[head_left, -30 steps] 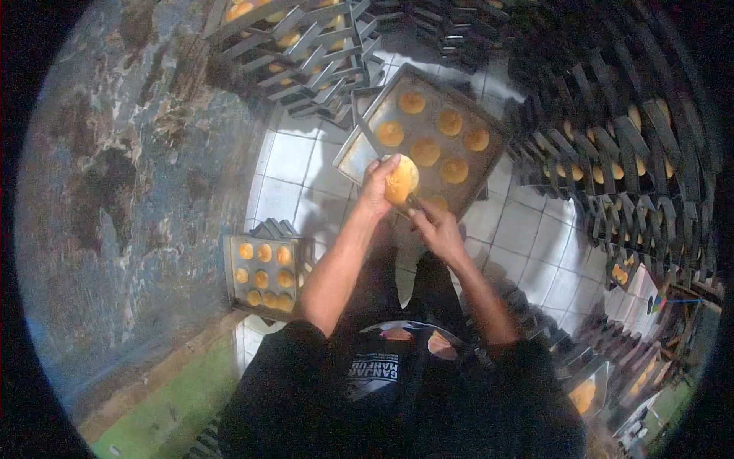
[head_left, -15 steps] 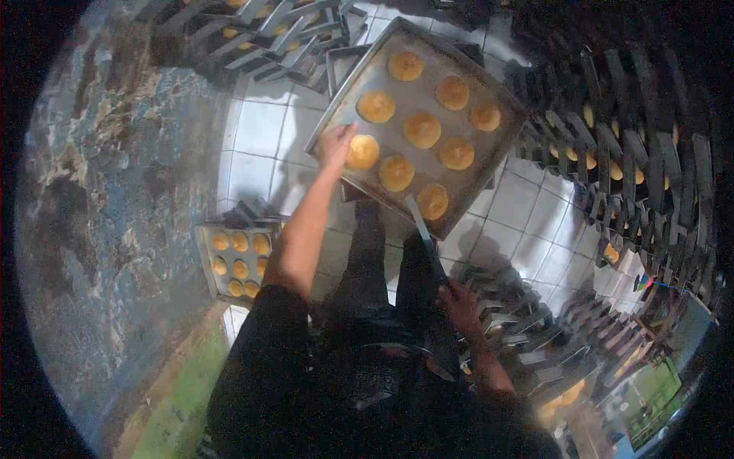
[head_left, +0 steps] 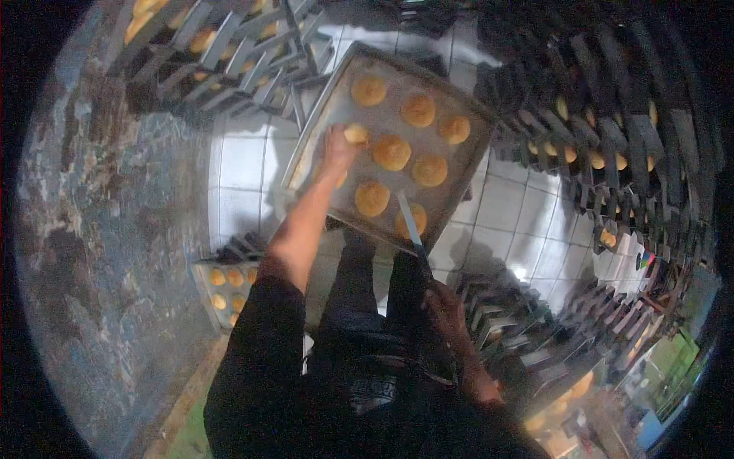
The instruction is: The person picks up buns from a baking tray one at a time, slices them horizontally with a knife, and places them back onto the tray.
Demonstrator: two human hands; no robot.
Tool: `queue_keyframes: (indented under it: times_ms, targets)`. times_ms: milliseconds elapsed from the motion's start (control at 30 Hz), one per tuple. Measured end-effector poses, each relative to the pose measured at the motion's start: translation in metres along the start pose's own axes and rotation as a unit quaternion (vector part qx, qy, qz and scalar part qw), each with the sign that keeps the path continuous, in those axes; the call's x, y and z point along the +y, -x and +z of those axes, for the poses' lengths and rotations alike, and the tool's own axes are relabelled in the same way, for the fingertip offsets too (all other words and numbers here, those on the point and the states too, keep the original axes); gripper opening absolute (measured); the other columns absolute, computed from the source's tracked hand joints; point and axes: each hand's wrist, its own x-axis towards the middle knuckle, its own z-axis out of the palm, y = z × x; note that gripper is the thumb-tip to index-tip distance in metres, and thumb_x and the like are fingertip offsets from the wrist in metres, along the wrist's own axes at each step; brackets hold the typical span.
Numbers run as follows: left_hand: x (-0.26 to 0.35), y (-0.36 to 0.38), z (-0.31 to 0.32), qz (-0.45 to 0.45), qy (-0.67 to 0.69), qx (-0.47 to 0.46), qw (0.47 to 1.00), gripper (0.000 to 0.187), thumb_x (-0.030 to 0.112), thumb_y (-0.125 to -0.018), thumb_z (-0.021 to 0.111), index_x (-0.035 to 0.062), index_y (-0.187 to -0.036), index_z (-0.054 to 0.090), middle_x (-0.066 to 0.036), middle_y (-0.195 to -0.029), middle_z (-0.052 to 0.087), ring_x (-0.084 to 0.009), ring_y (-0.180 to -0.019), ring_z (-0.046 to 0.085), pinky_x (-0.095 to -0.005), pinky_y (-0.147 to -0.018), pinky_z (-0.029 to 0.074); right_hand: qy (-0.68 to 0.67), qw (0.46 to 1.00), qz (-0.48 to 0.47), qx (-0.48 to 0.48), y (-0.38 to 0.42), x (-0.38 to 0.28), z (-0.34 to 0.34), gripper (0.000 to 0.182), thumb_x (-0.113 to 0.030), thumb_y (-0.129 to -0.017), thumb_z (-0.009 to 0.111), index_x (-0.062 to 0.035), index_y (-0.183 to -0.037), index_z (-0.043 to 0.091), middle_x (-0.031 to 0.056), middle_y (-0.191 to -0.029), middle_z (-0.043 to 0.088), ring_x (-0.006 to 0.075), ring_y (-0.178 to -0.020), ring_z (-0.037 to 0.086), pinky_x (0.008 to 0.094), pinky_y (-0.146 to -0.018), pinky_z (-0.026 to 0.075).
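A large metal tray [head_left: 466, 187] holds several round golden buns, one of them a bun [head_left: 391, 152] near its middle. Over the tray's left part, my left hand [head_left: 340, 149] is closed on a bun [head_left: 356, 135], which looks tilted up on its side. Below the tray's front edge, my right hand [head_left: 445, 306] is wrapped round the handle of a long flat metal tool [head_left: 410, 222]. The tool's blade lies across the front edge, with its tip between two buns.
Racks [head_left: 596, 145] with buns stand on the right, and more racks [head_left: 237, 69] at the upper left. A smaller tray of buns [head_left: 226, 277] is at the lower left, beside a worn wall [head_left: 115, 229]. White floor tiles [head_left: 505, 222] show around.
My left hand has moved from the tray's left edge area to a bun further up and now grips it. The tray appears lower and further left in view.
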Motion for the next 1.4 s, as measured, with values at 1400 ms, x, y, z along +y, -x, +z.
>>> queue_keyframes:
  times_ms: [1400]
  targets:
    - [0.192, 0.19, -0.158, 0.067, 0.741, -0.11, 0.659, 0.039, 0.036, -0.088, 0.075, 0.0136, -0.116, 0.06, 0.002, -0.11, 0.065, -0.0153, -0.101, 0.065, -0.0373, -0.084, 0.056, 0.107, 0.933, -0.344, 0.002, 0.089, -0.214, -0.034, 0.043, -0.025, -0.1, 0.059, 0.0026, -0.132, 0.058, 0.0078, -0.104, 0.068, 0.0125, -0.093, 0.06, 0.0304, -0.084, 0.05]
